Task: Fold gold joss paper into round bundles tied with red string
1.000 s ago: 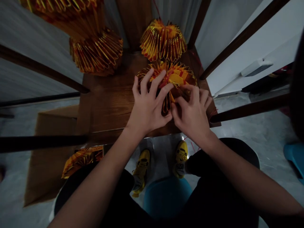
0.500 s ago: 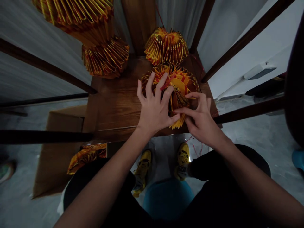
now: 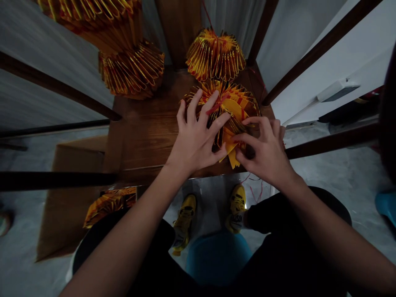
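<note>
Paper fan [image 3: 238,105], pleated in gold and red, is lying toward the far right corner of the wooden table [image 3: 145,136]. The left hand [image 3: 194,136] is pressing on its left side with fingers spread, while the right hand [image 3: 266,150] is curling over its lower pleats, though whether it is pinching them I cannot tell. Two more pleated paper ornaments are hanging just past the far edge, one at top centre [image 3: 215,55] and one at upper left [image 3: 133,70]. Bare wood is stretching left of the hands, and the right hand is working close to the right edge. Below the near edge, yellow sneakers [image 3: 185,218] are resting on the concrete floor [image 3: 340,185].
</note>
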Motion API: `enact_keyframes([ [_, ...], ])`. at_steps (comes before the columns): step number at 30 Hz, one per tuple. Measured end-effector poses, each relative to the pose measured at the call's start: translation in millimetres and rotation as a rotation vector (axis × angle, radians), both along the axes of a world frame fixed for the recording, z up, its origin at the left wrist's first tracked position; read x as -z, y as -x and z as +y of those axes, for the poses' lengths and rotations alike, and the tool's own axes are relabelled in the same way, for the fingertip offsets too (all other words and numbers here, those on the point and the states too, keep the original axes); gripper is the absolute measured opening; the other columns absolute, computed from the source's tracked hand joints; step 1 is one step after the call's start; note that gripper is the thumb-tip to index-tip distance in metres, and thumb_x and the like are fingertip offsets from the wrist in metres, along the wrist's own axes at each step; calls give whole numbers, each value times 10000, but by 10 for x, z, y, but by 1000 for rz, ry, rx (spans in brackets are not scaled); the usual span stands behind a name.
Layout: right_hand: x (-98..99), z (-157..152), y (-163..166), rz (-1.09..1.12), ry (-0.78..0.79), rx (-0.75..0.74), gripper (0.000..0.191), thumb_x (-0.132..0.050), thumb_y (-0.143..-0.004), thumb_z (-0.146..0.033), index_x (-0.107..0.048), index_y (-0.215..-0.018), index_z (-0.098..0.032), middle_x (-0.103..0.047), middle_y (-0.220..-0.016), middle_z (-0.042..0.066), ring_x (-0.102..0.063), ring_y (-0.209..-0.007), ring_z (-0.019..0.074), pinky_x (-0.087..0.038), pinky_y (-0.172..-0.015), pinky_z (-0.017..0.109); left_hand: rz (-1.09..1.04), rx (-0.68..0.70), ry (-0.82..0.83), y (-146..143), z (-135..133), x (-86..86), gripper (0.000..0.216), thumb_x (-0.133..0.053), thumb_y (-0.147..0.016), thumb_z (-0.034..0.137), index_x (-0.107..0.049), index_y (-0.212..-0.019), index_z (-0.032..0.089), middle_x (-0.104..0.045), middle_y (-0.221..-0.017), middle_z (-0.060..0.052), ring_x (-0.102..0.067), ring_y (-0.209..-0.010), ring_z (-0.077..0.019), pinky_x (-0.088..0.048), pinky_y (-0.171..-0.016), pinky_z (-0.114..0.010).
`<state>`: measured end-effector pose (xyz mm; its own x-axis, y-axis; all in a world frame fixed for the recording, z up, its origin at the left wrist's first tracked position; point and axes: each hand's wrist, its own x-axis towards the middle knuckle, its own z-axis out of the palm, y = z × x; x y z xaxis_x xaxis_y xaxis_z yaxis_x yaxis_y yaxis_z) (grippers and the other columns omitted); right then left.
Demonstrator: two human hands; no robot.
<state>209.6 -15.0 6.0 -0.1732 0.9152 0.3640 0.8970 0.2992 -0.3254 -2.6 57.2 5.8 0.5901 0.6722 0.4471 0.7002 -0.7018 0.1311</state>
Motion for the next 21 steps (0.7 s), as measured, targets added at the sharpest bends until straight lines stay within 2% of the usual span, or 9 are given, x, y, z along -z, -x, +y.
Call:
enact_keyframes([
  [2, 19, -3, 18, -51, -16, 19, 216, -759, -922, -267, -811, -1128, -310, -550, -1475, 98, -479, -1279, 405, -432, -1035, 651, 13, 19, -9, 25, 5, -11, 680, -769, -867, 454, -556, -1496, 307, -315, -1811, -118, -231, -1675, -472, -166, -1337, -715],
  [5, 49, 17, 40, -62, -42, 57, 104, -737, -981, -304, -832, -1022, -312, -570, -1486, 82, -466, -1294, 407, -410, -1044, 658, 16, 32, -6, 65, 13, -22, 698, -773, -854, 416, -549, -1506, 302, -316, -1813, -114, -236, -1675, -465, -181, -1335, -719],
  [7, 72, 43, 43, -29, -54, 117, 137, -709, -1015, -332, -829, -959, -300, -606, -1458, 83, -477, -1287, 407, -404, -1043, 656, 9, 44, 5, 94, 19, -29, 722, -775, -851, 395, -531, -1525, 309, -314, -1816, -104, -232, -1680, -447, -186, -1340, -710],
  [12, 131, 84, 104, 86, -94, 250, 219, -671, -1042, -418, -807, -943, -278, -662, -1343, 117, -515, -1252, 402, -421, -1036, 659, -4, 79, 13, 136, 30, -40, 779, -777, -856, 393, -484, -1571, 292, -328, -1808, -115, -232, -1682, -444, -191, -1340, -705],
  [18, 84, 83, 359, 53, -171, 261, 228, -611, -1055, -353, -753, -911, -247, -507, -1585, 142, -442, -1372, 460, -414, -1048, 709, 6, 60, 12, 80, 24, -56, 799, -744, -818, 351, -488, -1571, 275, -340, -1800, -134, -257, -1661, -479, -196, -1314, -740],
  [21, 43, 122, 443, 64, -198, 262, 229, -570, -1063, -330, -743, -933, -257, -500, -1620, 124, -430, -1396, 459, -392, -1058, 755, 6, 58, 23, 56, 16, -70, 801, -736, -818, 331, -487, -1577, 275, -347, -1797, -129, -256, -1662, -479, -191, -1317, -745],
])
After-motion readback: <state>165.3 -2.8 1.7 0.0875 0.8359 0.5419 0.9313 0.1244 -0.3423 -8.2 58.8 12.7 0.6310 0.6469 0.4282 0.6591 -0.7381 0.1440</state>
